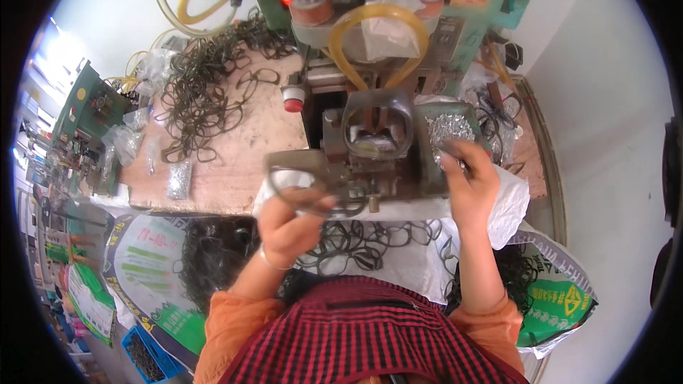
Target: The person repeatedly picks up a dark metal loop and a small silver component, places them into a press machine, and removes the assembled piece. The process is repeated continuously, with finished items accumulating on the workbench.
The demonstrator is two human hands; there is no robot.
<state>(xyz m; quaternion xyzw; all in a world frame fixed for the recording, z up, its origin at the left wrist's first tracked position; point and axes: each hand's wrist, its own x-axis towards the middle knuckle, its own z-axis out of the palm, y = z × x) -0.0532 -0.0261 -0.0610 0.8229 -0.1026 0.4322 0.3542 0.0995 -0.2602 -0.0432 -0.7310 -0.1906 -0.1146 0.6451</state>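
My left hand (290,229) is closed around a dark eyeglass frame (288,183), blurred by motion, in front of the press at its left. My right hand (471,186) is at the tray (432,179) to the right of the press, its fingers curled together over small silver metal parts (449,128). Whatever lies between those fingertips is too small to make out. Between and beyond my hands stands the green press (455,28), with a dark ring-shaped fixture (377,124) at its middle and a yellow hose (379,14) looped above.
Many dark frames (203,92) lie heaped on the wooden table (235,188) at left, near a small bag of silver parts (179,180). More frames (363,245) rest on white cloth across my lap. Printed sacks (153,263) flank me. A red button (292,104) projects from the press.
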